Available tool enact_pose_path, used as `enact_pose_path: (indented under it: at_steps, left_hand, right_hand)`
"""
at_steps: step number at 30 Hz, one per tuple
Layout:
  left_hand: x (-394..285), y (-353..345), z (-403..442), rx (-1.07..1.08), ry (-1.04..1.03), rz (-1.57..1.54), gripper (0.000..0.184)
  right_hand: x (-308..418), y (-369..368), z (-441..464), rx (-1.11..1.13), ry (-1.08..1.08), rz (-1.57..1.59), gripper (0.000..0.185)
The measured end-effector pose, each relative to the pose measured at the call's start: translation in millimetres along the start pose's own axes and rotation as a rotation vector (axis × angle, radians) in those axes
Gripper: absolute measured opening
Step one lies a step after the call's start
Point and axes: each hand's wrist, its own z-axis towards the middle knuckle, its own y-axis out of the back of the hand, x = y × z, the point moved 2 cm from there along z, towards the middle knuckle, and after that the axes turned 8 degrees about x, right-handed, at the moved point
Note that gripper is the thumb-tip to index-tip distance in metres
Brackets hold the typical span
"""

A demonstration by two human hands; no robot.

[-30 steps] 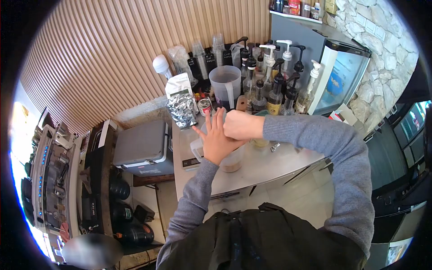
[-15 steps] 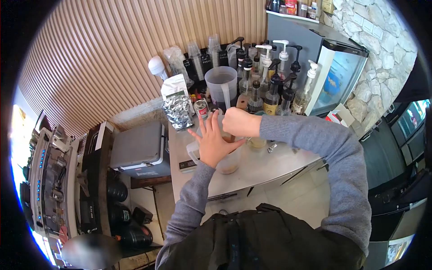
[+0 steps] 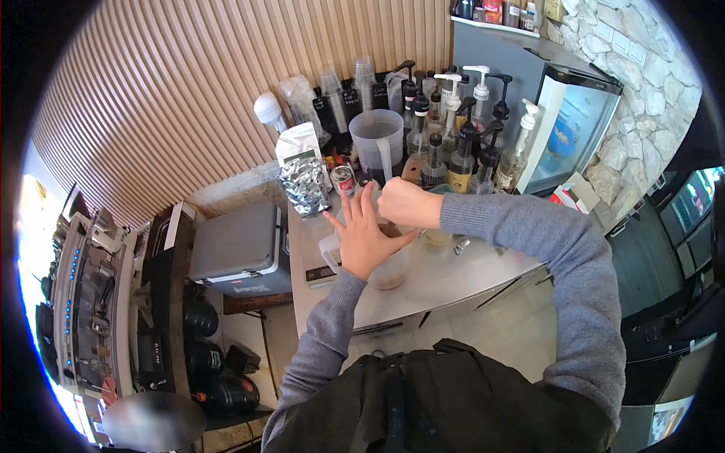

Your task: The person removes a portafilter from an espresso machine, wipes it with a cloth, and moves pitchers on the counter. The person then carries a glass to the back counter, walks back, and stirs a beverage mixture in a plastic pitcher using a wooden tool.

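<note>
A clear plastic pitcher (image 3: 387, 276) with some brown liquid low inside stands near the counter's front edge, its handle (image 3: 329, 251) pointing left. My left hand (image 3: 365, 238) lies over the pitcher's top with fingers and thumb spread wide, covering most of the rim. Just right of it, my right hand (image 3: 408, 204) is closed in a fist above the pitcher. Whatever that fist holds is hidden from view. A black-and-silver flat device, like a scale (image 3: 320, 275), sits left of the pitcher. Behind my right wrist is a container of pale yellowish liquid (image 3: 438, 238), partly hidden.
Behind the hands stand a larger plastic pitcher (image 3: 376, 136), a can (image 3: 343, 180), a foil bag (image 3: 303, 185) and several pump bottles (image 3: 461, 162). A grey cooler box (image 3: 236, 243) is left of the counter (image 3: 423, 291). A glass-door fridge (image 3: 568, 132) stands right.
The view has shifted slightly, so the whole scene sits a little further right. Both hands keep nearly the same pose over the pitcher.
</note>
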Motion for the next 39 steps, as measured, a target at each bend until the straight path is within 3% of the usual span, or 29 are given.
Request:
enact_pose_path:
  at_steps: [2, 3, 5, 8, 10, 11, 13, 14, 16, 22, 26, 30, 33, 37, 39]
  left_hand:
    - [-1.7, 5.7, -0.8, 0.009, 0.012, -0.079, 0.090]
    - [1.4, 6.1, -1.2, 0.007, 0.014, -0.076, 0.090]
    - [8.6, 10.0, -2.7, -0.057, -0.159, -0.271, 0.064]
    - [32.2, 37.4, -20.2, -0.258, -0.195, -0.502, 0.049]
    - [54.8, 42.5, -36.5, -0.400, -0.118, -0.663, 0.039]
    - [67.2, 37.5, -43.4, -0.401, -0.115, -0.661, 0.039]
    - [91.8, 18.7, -55.8, -0.278, 0.133, -0.656, 0.031]
    - [94.2, 11.1, -62.9, -0.282, 0.140, -0.655, 0.031]
    - [91.5, -6.3, -71.5, -0.027, 0.242, -0.986, 0.030]
    - [107.1, -34.9, -90.1, -0.153, 0.293, -0.973, 0.046]
    - [111.2, -36.1, -88.8, -0.117, 0.282, -1.039, 0.047]
    - [108.9, -36.8, -83.8, -0.150, 0.263, -1.182, 0.040]
    - [109.2, -36.4, -82.9, -0.149, 0.212, -1.200, 0.026]
    - [102.1, -32.1, -88.5, -0.132, 0.178, -1.228, 0.011]
    - [96.3, -32.6, -96.9, -0.122, 0.197, -1.230, 0.017]
  right_hand:
    - [1.7, -0.4, -2.0, 0.044, 0.030, -0.051, 0.014]
    - [1.6, 0.2, -2.6, 0.055, 0.040, -0.048, 0.012]
    - [2.2, 2.2, -3.5, 0.061, 0.055, -0.049, 0.011]
    - [6.5, 5.9, -7.4, -0.134, 0.132, 0.085, 0.012]
    - [13.1, 17.5, -5.7, -0.089, 0.126, 0.067, 0.011]
    - [15.3, 23.7, -4.0, -0.039, 0.122, 0.058, 0.011]
    - [18.1, 26.8, 3.7, -0.044, 0.127, 0.038, 0.010]
    - [19.8, 26.2, 8.8, -0.043, 0.130, -0.025, 0.010]
    - [19.7, 23.8, 14.5, -0.045, 0.136, -0.091, 0.010]
    - [-5.1, 26.2, 11.6, 0.010, 0.088, -0.147, 0.011]
    - [-24.5, 62.6, 3.9, -0.049, 0.021, -0.110, 0.010]
    - [-25.1, 103.4, -2.7, 0.013, -0.039, -0.237, 0.009]
    - [-13.4, 70.6, 3.4, -0.072, 0.015, -0.158, 0.008]
    - [8.7, 24.2, 7.3, 0.008, 0.060, -0.168, 0.008]
    - [12.2, 14.7, 7.6, 0.060, 0.068, -0.131, 0.008]
